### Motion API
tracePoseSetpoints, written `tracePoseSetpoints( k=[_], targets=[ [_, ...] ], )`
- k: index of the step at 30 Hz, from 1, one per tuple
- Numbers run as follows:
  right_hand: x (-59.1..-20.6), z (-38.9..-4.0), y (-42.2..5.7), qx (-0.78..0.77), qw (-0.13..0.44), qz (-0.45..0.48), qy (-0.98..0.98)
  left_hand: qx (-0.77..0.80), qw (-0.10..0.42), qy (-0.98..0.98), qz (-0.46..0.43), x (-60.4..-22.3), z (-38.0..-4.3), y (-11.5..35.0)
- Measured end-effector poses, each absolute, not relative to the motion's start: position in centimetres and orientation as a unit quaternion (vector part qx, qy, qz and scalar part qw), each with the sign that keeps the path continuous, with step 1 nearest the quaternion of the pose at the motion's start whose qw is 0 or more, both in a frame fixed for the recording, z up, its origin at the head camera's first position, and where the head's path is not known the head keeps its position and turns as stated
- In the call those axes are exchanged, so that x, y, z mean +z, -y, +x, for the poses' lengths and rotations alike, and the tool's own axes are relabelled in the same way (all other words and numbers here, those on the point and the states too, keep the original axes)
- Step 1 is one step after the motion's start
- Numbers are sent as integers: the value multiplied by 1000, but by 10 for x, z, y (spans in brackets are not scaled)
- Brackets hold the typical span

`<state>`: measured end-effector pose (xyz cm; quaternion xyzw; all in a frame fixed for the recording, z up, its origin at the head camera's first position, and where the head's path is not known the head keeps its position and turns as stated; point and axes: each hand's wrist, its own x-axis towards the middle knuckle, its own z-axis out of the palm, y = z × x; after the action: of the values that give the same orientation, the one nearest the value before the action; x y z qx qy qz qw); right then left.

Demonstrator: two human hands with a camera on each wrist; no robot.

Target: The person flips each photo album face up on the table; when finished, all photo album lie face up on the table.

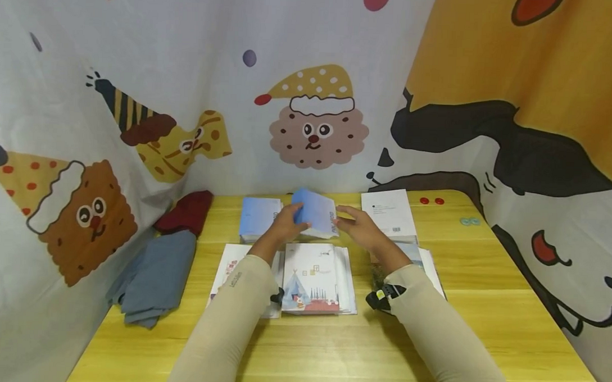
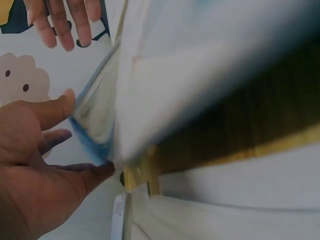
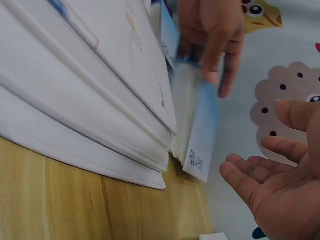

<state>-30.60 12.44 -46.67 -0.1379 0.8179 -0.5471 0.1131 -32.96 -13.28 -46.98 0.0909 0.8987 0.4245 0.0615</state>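
At the back middle of the table, my left hand grips a light blue album at its left side, thumb and fingers on its edges. The album stands tilted, and "POLAROID" lettering shows on its cover in the right wrist view. My right hand is beside the album's right edge, and in the right wrist view its loosely spread fingers are apart from it. A similar blue album lies left of my left hand. In front lies a white book with a tent picture, stacked on others.
A white book lies at the back right, with more books partly under my right forearm. Another book is by my left sleeve. Folded grey-blue cloth and dark red cloth lie left; red buttons and pale green buttons right.
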Motion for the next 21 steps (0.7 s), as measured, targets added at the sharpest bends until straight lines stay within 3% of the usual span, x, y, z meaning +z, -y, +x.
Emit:
tracePoseSetpoints(
  k=[10,21],
  targets=[
    [-459,-309,-148,-552,106,-122,-818,364,77,-922,108,-464,-326,126],
    [-447,-324,-195,-499,62,-94,-859,306,99,-934,155,-450,-322,79]
  ],
)
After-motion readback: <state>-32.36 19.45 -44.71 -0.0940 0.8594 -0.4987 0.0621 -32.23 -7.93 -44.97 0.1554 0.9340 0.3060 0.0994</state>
